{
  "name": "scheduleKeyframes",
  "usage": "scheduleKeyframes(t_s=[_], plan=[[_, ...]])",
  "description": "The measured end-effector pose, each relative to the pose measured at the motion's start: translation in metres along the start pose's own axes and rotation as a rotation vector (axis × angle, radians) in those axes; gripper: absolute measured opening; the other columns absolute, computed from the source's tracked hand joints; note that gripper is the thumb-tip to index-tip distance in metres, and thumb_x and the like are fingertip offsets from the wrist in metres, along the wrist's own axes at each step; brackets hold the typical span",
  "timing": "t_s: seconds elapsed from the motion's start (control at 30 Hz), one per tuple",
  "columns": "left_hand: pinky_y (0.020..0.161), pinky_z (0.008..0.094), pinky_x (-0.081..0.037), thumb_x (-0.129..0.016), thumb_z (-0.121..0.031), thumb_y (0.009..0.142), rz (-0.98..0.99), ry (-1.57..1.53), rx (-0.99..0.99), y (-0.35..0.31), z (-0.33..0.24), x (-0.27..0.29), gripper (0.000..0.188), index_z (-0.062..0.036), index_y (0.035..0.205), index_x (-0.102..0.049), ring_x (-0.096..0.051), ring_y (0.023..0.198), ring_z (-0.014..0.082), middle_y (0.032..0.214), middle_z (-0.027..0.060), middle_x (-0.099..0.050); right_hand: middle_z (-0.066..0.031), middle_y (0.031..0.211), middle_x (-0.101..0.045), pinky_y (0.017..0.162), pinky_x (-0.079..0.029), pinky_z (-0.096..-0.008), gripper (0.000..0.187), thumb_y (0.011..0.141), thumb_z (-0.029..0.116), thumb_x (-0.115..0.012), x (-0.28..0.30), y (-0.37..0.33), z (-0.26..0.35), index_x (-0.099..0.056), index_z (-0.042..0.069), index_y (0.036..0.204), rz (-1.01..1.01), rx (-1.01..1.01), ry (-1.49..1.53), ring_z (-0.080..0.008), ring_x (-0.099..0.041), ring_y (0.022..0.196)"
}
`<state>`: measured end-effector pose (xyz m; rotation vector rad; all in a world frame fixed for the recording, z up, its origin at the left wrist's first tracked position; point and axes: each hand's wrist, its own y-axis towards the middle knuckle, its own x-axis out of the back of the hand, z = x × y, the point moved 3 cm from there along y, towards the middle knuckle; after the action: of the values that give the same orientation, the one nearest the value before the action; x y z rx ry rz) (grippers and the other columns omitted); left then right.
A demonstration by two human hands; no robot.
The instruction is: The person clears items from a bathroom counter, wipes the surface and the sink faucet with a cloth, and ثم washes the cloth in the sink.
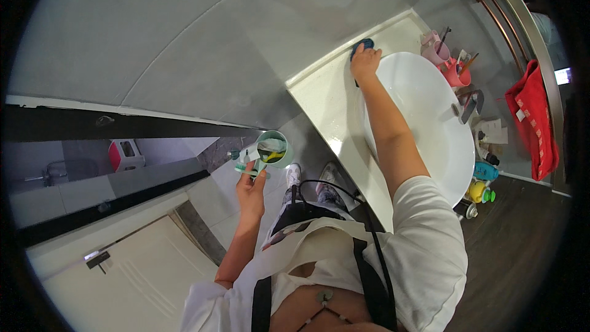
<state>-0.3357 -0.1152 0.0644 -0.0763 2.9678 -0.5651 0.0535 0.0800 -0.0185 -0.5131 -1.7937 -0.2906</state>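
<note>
My right hand (367, 64) reaches over the white countertop (332, 104) and presses on a dark blue cloth (364, 44) near the wall at the counter's far edge. The white oval sink (424, 123) lies under and beside that forearm. Low on the left, my left hand (251, 192) is closed round a mint-green handle (247, 169). The handle is at the side of a mint-green bucket (275, 136); whether it joins the bucket I cannot tell. White and yellow items show inside the bucket, and a white bottle (247, 153) sits by its rim.
Pink cups (455, 74) with brushes stand behind the sink, near the faucet (472, 106). Several bottles (482, 190) line the sink's right end. A red towel (533, 120) hangs at right. A black cable (369, 215) runs past my body. A white door (135, 276) is at lower left.
</note>
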Motion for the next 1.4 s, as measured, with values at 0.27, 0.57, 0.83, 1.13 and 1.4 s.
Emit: scheduleKeyframes(t_s=[0.27,0.57,0.83,1.13,1.4], plan=[[0.072,0.0211,-0.039,-0.053,0.001,0.082,0.101,0.083,-0.07,0.019,-0.033,0.02,0.046,-0.0024,0.127,-0.042,-0.048,0.079,0.0081,0.104,0.0043,-0.054,-0.0104,0.09,-0.06,0.079,-0.043,-0.0397,0.032,0.057,-0.005,-0.051,0.004,-0.095,0.064,-0.061,0.011,0.083,-0.284,0.548,0.923,-0.0317,-0.054,0.088],[0.069,0.0179,-0.037,-0.054,-0.002,0.082,0.209,0.192,-0.194,0.028,-0.05,0.044,0.047,-0.0057,0.128,-0.042,-0.044,0.08,0.0045,0.116,0.0026,-0.051,-0.0053,0.121,-0.046,0.097,-0.027,-0.0494,0.034,0.069,0.014,-0.061,0.044,-0.173,0.136,-0.062,0.02,0.102,-0.074,0.597,0.5,-0.0271,-0.032,0.121],[0.063,0.0175,-0.036,-0.055,-0.002,0.081,0.278,0.167,-0.217,0.021,-0.041,0.054,0.045,-0.0061,0.125,-0.046,-0.042,0.071,0.0036,0.09,-0.0026,-0.054,-0.0026,0.123,-0.042,0.093,-0.029,-0.0528,0.016,0.077,0.021,-0.052,0.014,-0.262,0.074,-0.068,0.017,0.079,-0.162,0.6,0.304,-0.028,-0.031,0.12],[0.073,0.0184,-0.038,-0.052,0.0,0.081,0.412,0.12,-0.237,-0.01,-0.037,0.026,0.045,-0.0042,0.126,-0.044,-0.047,0.085,0.0053,0.106,0.0027,-0.054,-0.0008,0.126,-0.04,0.097,-0.025,-0.0511,0.019,0.077,0.023,-0.054,-0.001,-0.379,-0.02,-0.067,0.016,0.089,-0.046,0.486,0.184,-0.027,-0.029,0.122],[0.08,0.0214,-0.038,-0.053,0.0,0.081,0.451,0.081,-0.243,-0.067,-0.003,0.005,0.045,-0.0003,0.125,-0.044,-0.049,0.093,0.0088,0.113,0.006,-0.052,0.0002,0.128,-0.039,0.099,-0.024,-0.0494,0.022,0.071,0.017,-0.057,-0.018,-0.461,-0.094,-0.067,0.021,0.09,0.023,0.444,0.223,-0.0262,-0.028,0.124]])
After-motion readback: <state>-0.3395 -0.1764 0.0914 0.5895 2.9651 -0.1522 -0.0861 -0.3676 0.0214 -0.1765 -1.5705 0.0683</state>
